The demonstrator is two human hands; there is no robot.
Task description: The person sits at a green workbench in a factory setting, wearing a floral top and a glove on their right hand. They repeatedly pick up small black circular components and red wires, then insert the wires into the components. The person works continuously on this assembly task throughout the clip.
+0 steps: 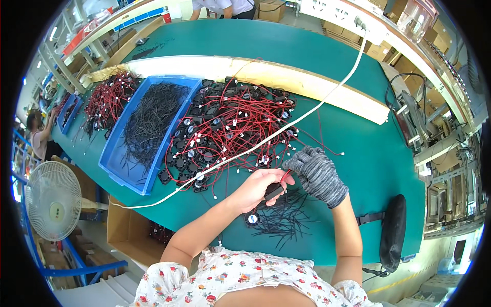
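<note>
My bare left hand (pixel 258 189) is closed around a small black cooling fan (pixel 274 191), seen edge-on, with red wire (pixel 284 177) rising at its fingertips. Close beside it, my right hand (pixel 318 176), in a grey knitted glove, has its fingers curled together near that wire; what they pinch is hidden. Below both hands lies a loose spread of thin black tubes (pixel 286 220) on the green table (pixel 368 169). Another small fan with a round white label (pixel 252 219) rests at the left edge of this spread.
A large heap of black fans with red wires (pixel 230 128) covers the table beyond my hands. Left of it stands a blue tray (pixel 120 176) of black tubes. A white cable (pixel 307 104) crosses overhead. A black pouch (pixel 393 233) lies at right; a fan (pixel 53 199) stands left.
</note>
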